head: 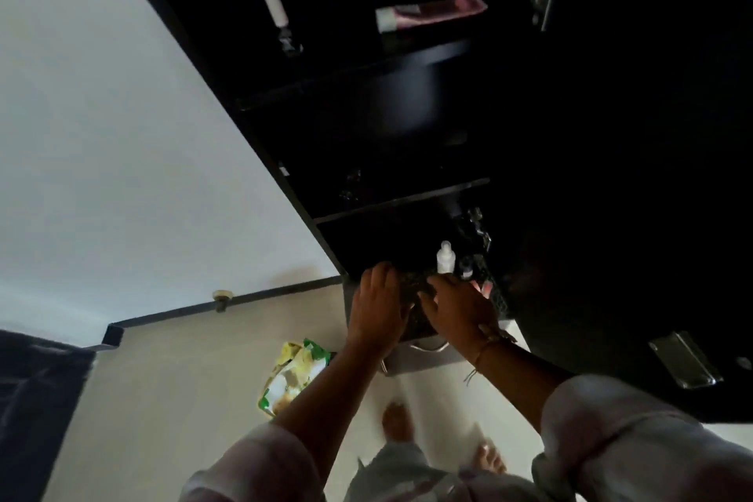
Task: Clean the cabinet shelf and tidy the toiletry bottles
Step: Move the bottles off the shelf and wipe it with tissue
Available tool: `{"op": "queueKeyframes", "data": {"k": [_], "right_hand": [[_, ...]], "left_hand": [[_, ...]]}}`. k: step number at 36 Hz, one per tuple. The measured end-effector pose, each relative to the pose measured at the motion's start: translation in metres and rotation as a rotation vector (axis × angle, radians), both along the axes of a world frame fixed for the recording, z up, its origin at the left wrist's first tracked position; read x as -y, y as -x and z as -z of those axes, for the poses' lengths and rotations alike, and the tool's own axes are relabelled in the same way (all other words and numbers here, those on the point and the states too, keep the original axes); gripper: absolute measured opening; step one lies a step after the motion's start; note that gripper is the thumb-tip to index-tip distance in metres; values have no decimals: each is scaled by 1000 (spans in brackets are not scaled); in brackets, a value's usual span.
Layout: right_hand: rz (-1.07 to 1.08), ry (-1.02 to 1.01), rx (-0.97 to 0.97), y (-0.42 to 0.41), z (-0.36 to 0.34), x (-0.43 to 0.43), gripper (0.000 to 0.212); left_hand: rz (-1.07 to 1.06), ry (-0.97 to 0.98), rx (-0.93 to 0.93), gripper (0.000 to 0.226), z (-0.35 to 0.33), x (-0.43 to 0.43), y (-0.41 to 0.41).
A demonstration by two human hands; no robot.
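Both arms outstretched, left hand [377, 304] and right hand [460, 308] side by side, palms down.

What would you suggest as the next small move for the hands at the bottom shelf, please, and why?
Probably lift the white bottle off the shelf. Both the left hand and the right hand rest on a dark patterned cloth at the shelf front, and the bottle stands upright just behind it, blocking a wipe further in.

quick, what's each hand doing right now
Left hand: fingers spread, pressed on a dark cloth on the bottom shelf.
Right hand: on the same cloth; grip cannot be told.
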State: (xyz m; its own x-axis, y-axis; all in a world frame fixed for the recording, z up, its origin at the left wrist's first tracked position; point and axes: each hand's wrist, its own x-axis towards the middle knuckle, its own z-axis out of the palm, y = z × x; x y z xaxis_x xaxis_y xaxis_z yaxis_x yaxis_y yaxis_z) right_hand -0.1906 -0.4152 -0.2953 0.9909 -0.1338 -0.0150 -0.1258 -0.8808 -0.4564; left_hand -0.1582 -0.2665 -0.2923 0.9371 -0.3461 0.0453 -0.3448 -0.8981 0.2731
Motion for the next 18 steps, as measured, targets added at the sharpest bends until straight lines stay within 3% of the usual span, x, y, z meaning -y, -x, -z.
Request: {"op": "queueKeyframes", "data": {"k": [9,18], "right_hand": [[24,88,371,-55,-87,-10,43],[45,75,792,-94,-193,-16,31]], "left_hand": [[-62,93,305,69,-92,-3,-48],[-24,386,616,47,-191,3,-90]]}}
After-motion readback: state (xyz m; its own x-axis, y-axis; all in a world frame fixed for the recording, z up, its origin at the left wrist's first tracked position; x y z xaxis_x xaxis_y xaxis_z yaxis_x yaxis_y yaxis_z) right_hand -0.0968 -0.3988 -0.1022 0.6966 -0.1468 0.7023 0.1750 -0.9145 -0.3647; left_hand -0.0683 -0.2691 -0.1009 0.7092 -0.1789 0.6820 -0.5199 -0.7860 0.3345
